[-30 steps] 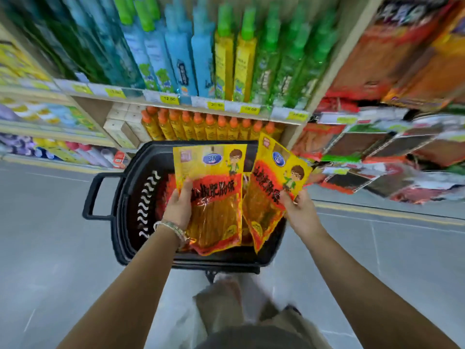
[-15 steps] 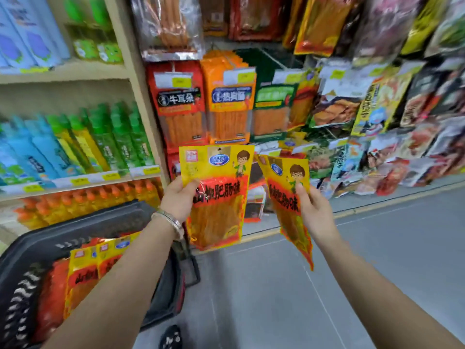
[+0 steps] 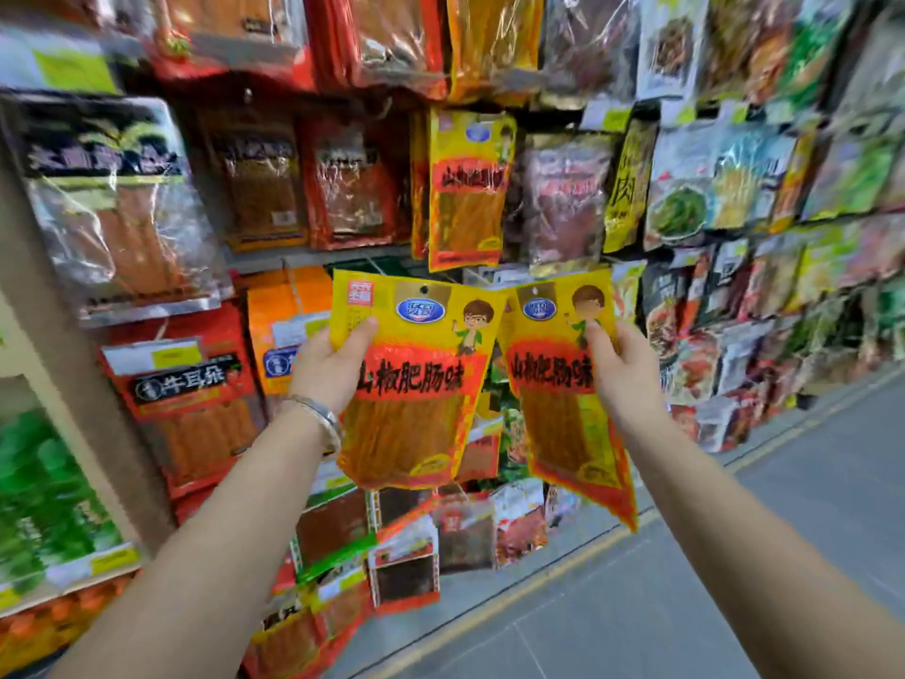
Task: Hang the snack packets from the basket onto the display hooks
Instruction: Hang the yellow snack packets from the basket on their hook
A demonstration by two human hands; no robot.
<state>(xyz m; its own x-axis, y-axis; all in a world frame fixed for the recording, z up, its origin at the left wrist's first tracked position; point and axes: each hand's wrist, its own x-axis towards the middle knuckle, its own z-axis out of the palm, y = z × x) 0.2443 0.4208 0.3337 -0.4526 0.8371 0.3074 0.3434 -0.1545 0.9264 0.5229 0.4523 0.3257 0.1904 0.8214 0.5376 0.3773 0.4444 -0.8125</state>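
I watched two yellow-and-red snack packets held up in front of the display wall (image 3: pixel 734 188), neither on a hook; the left packet (image 3: pixel 416 379) hung nearly upright from the left hand (image 3: pixel 333 370), whose fingers (image 3: pixel 365 330) pinched its upper left edge, thumb on the printed face and the rest hidden behind; the right packet (image 3: pixel 563 384) leaned, its bottom end slanting toward the right, and the right hand (image 3: pixel 627 374) pinched its upper right edge the same way, thumb in front; the packets' top corners met between the hands, though I could not tell whether they touched or merely overlapped; the left packet's hang hole (image 3: pixel 425 290) showed at its top edge; just above both, a matching packet (image 3: pixel 465 188) hung on the wall with more of its kind behind it; a metal bracelet (image 3: pixel 318 419) circled the left wrist; a red pack with a black label (image 3: pixel 186 384) hung to the left of that hand; blurred green bottles (image 3: pixel 44 492) stood on a shelf at the far left; grey floor tiles (image 3: pixel 734 556) lay to the right.
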